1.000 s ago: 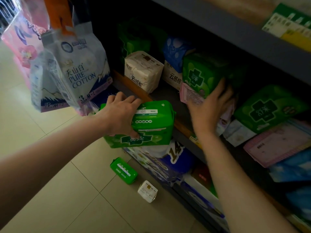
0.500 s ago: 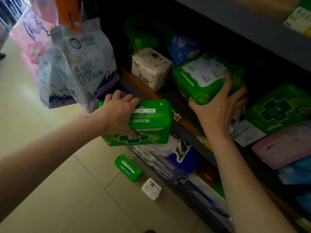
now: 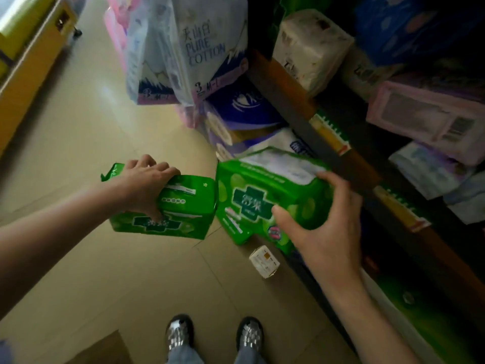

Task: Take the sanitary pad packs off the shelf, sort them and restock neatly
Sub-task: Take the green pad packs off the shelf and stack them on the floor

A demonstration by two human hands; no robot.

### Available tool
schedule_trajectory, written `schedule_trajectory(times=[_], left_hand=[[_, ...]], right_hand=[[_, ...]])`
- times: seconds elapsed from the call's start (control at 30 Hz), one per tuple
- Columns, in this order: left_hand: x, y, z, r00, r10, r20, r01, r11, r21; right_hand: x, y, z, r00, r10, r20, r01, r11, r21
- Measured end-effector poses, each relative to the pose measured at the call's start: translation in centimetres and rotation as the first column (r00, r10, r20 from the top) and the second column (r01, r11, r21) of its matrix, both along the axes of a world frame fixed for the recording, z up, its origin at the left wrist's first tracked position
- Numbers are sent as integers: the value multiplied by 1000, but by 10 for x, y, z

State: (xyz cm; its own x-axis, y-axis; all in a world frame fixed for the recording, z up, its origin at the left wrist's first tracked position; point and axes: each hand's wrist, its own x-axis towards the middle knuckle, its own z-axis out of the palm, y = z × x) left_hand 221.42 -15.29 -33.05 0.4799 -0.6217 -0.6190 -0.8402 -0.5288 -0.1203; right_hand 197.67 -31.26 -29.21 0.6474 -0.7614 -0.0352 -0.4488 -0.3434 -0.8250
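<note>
My left hand point(image 3: 147, 183) grips a green sanitary pad pack point(image 3: 181, 211) from above, holding it over the floor. My right hand point(image 3: 322, 222) holds a second green pack point(image 3: 265, 195) with a white label side up, thumb on its front and fingers over its far end. The two packs nearly touch side by side in front of the shelf edge point(image 3: 301, 111). On the shelf lie a beige pack point(image 3: 312, 46), a pink pack point(image 3: 430, 119) and pale blue packs point(image 3: 430, 169).
A small white pack point(image 3: 263, 261) lies on the tiled floor point(image 3: 91, 143) under the right-hand pack. White "Pure Cotton" bags point(image 3: 194, 48) hang at the shelf's end. Purple bundles point(image 3: 244, 111) sit on the lower shelf. My shoes point(image 3: 212, 334) are below; a yellow fixture point(image 3: 29, 59) stands left.
My right hand has pulled the green pack off the shelf and lowered it beside the pack in my left hand. The view has tilted down toward the floor.
</note>
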Motion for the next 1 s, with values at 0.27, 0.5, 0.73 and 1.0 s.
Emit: schedule_trajectory(times=[0.27,0.5,0.73,1.0], left_hand=[[-7,45,-151,996,-63,65,55,990,127],[8,77,-334,937,346,-56,-345,938,29],[23,110,-443,894,447,17,-447,892,59],[53,113,-440,852,513,-105,-497,855,147]], right_hand=[[2,43,-221,967,-35,-251,191,750,633],[26,62,-446,903,69,-424,332,513,791],[68,81,-563,791,395,-468,-123,851,511],[87,108,-564,397,526,-752,-850,520,-84]])
